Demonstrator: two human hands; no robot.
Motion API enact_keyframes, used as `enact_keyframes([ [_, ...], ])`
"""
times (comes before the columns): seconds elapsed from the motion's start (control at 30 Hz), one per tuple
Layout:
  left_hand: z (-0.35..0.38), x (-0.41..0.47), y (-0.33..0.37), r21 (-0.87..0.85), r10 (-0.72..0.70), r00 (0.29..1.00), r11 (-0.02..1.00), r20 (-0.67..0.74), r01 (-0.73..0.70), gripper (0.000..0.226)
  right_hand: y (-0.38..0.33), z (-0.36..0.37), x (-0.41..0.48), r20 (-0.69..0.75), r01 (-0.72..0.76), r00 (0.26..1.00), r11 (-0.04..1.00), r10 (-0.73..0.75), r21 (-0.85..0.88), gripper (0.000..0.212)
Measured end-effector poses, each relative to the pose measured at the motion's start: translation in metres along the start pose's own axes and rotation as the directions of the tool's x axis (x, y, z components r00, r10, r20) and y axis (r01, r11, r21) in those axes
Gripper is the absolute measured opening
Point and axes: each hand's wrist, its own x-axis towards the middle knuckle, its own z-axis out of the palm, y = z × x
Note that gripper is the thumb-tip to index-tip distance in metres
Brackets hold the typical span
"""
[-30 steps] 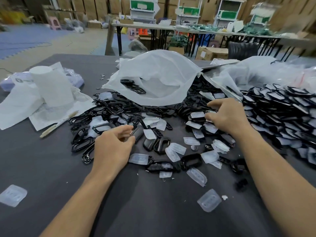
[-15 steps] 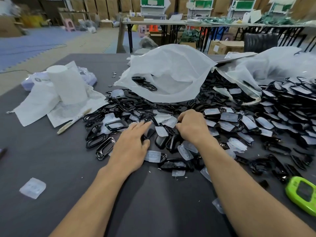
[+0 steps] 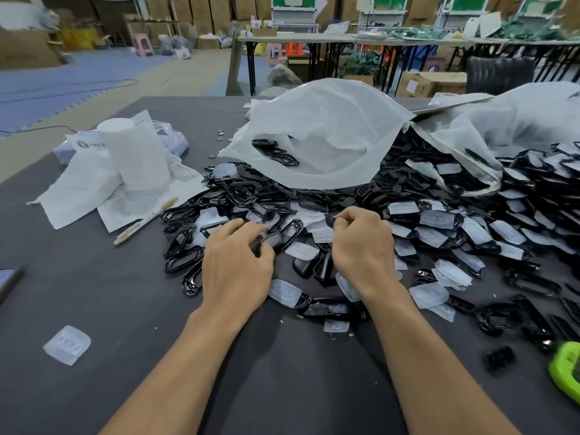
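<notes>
L hand has curled onto black frame; R hand pinches part, mostly hidden

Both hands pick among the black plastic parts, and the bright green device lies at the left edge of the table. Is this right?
No: the head view shows the green device at the right edge of the table, not the left. The left hand and right hand do pick among the black plastic parts.

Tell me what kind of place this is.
Likely a warehouse workshop for hand assembly: stacked cardboard boxes line the back, long tables hold more stock, and the left hand and right hand each grip a black plastic part from a heap on the worktable.
</notes>
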Motion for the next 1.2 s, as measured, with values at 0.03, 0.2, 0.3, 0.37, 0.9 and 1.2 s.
enact_keyframes([
  [0.03, 0.001, 0.001, 0.002, -0.017, 0.007, 1.0, 1.0, 0.015, -0.007, 0.037, 0.0, 0.001, -0.001, -0.007, 0.013, 1.0, 0.999, -0.012, 0.031, 0.03],
  [0.2, 0.011, 0.024, 0.024, 0.097, 0.114, 0.984, 0.987, 0.136, -0.127, 0.05, 0.005, 0.006, 0.002, -0.052, 0.048, 0.998, 0.993, -0.043, 0.112, 0.017],
  [0.3, 0.024, 0.037, 0.037, 0.354, 0.119, 0.965, 0.914, 0.234, -0.199, 0.039, 0.008, 0.008, 0.003, -0.028, 0.049, 0.999, 0.99, -0.045, 0.133, 0.015],
  [0.37, 0.028, 0.044, 0.042, 0.366, 0.084, 0.974, 0.917, 0.209, -0.157, 0.027, 0.009, 0.009, 0.002, -0.013, 0.045, 0.999, 0.987, -0.043, 0.153, 0.016],
  [0.9, -0.011, 0.017, 0.017, -0.844, -0.299, 0.838, 0.152, 0.457, 0.515, 0.013, -0.013, 0.009, -0.006, 0.362, -0.288, 0.932, 0.605, -0.001, 0.743, 0.01],
  [1.2, 0.004, 0.009, 0.016, -0.836, -0.205, 0.859, 0.208, 0.47, 0.507, 0.04, -0.007, 0.016, -0.004, 0.281, -0.227, 0.959, 0.692, 0.037, 0.685, 0.032],
])
